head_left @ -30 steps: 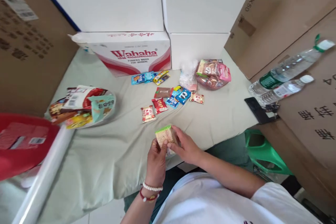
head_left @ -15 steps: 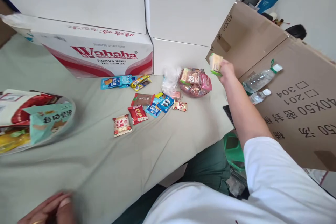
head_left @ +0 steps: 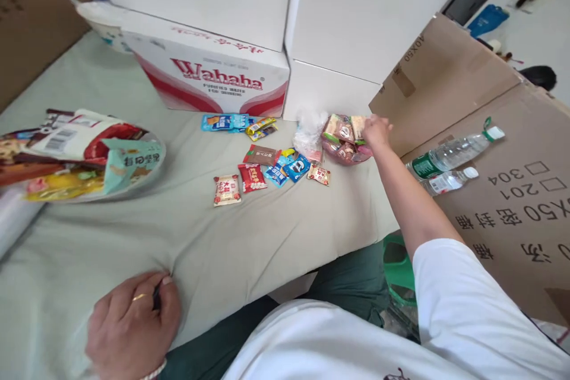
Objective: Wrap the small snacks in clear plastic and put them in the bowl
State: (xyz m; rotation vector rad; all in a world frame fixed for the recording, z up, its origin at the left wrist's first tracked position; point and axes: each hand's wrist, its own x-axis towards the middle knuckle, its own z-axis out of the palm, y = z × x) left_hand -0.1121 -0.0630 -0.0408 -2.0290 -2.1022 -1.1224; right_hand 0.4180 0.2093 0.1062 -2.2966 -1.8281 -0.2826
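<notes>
My right hand (head_left: 377,130) reaches far across the table to a clear pink bag of snacks (head_left: 345,145). Its fingers are closed on the edge of a beige wafer packet (head_left: 358,127) that stands among the snacks in the bag. My left hand (head_left: 131,323), with a ring on one finger, lies curled on the pale green cloth (head_left: 133,225) at the near edge, knuckles up, and the cloth wrinkles beside it. Several small snack packets (head_left: 267,172) lie loose between the two hands.
A Wahaha carton (head_left: 214,77) and white boxes (head_left: 356,29) wall off the back. A round tray of larger snack bags (head_left: 84,154) sits at the left. Brown cartons (head_left: 512,190) carry two water bottles (head_left: 449,157) at the right. A green stool (head_left: 396,267) stands below the table edge.
My right hand carried the wafer packet from in front of me out to the pink bag and lowered it in. My left hand let go and dropped to the cloth.
</notes>
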